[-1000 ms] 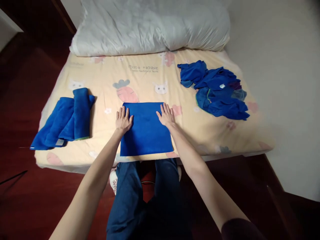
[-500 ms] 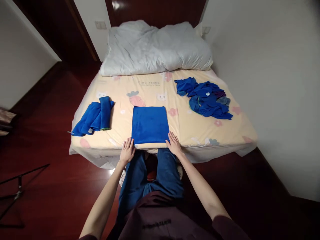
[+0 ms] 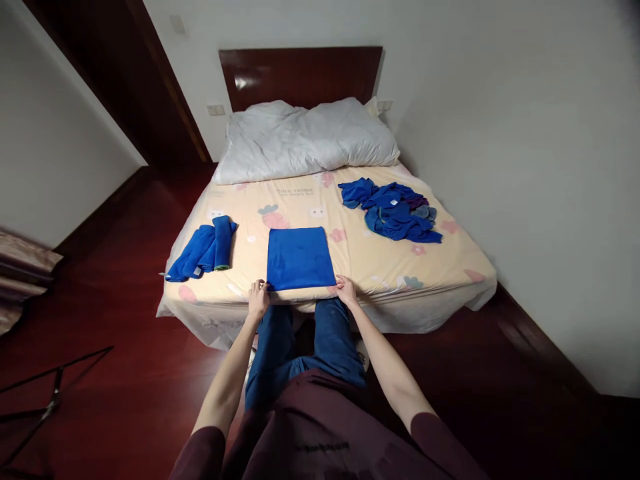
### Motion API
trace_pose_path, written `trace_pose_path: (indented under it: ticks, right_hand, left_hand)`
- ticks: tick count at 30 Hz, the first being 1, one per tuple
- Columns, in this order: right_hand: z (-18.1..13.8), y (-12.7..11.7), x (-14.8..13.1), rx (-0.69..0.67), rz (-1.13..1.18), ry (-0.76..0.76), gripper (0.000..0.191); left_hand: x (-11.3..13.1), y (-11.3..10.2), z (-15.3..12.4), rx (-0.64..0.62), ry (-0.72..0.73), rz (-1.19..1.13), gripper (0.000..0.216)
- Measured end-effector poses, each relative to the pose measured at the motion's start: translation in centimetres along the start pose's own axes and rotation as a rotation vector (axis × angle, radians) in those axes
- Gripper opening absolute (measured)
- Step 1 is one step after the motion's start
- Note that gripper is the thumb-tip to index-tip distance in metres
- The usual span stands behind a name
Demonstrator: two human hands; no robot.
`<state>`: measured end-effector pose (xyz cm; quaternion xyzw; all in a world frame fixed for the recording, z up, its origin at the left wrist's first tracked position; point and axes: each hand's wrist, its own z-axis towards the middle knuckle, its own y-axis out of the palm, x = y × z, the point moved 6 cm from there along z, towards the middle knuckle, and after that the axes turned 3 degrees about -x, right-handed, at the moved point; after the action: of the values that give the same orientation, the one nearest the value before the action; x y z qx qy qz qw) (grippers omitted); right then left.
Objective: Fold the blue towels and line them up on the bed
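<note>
"What are we seeing first, on the left?"

"We are looking at rolled and folded blue towels [image 3: 224,245], lying side by side. A white tag [image 3: 197,271] is showing near their front, too small for us to read."

"And next along?"

"Our left hand [image 3: 258,301] is pinching the near left corner of a flat blue towel [image 3: 300,260], thumb and fingers meeting on it."

"Are we reading anything on the bedsheet [image 3: 360,257]?"

"Small grey lettering [image 3: 295,192] is running above the carrot print [image 3: 273,219], but it is blurring too much for us."

"How is the flat towel looking?"

"It is lying four-sided and smooth at the near edge of the bed, between our hands. It is showing one deep blue, with faint darker patches, and its near side is running slightly wider than its far side."

"And our purple shirt [image 3: 295,407]?"

"It is bearing dark lettering [image 3: 327,447] that we are not making out."

"Our right hand [image 3: 347,292]?"

"It is gripping the near right corner between thumb and fingers. Farther right, a crumpled heap of blue cloths [image 3: 400,223] is displaying a small white label [image 3: 394,202], also unreadable."
</note>
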<state>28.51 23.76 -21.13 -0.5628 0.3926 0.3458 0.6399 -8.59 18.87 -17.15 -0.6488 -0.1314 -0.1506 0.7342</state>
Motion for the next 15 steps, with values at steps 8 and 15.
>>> trace_pose_path:
  ticks: [8, 15]
  right_hand:
    - [-1.2, 1.8, -5.2, -0.269, -0.572, -0.517, 0.05]
    - [1.0, 1.9, -3.8, -0.161, -0.1, -0.239, 0.041]
  left_hand:
    - [1.8, 0.8, 1.4, -0.278, 0.42, -0.002, 0.057]
    - [1.3, 0.7, 3.0, -0.149, 0.23, -0.233, 0.055]
